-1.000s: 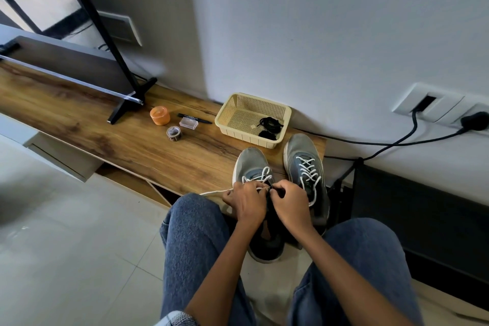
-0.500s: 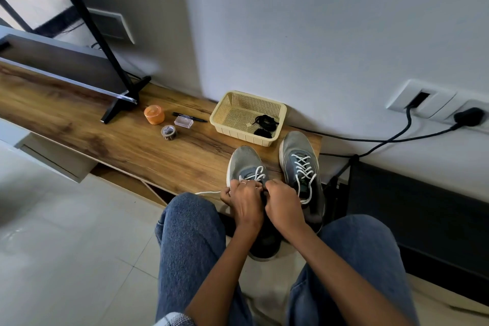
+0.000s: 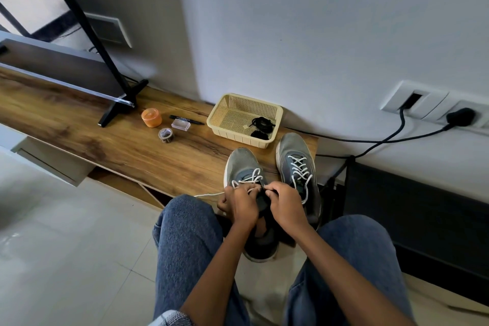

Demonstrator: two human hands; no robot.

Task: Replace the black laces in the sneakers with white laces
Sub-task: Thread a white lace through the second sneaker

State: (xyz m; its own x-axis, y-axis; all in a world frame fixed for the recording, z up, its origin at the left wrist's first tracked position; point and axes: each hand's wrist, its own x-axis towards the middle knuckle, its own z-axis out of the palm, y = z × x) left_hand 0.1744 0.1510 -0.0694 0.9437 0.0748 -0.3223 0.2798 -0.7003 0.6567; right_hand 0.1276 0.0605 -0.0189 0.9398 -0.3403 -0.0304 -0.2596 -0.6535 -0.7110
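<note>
Both the left hand and right hand pinched the white lace on the left sneaker, which overhung the surface edge beside bare wood.

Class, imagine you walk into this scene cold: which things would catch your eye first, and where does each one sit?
First, the two hands, left hand and right hand, pinching a white lace over the left sneaker at the wooden shelf's near edge. Beside it, on the right, stands the right sneaker, already laced in white. Behind both, against the wall, a cream basket holds the black laces.
</note>
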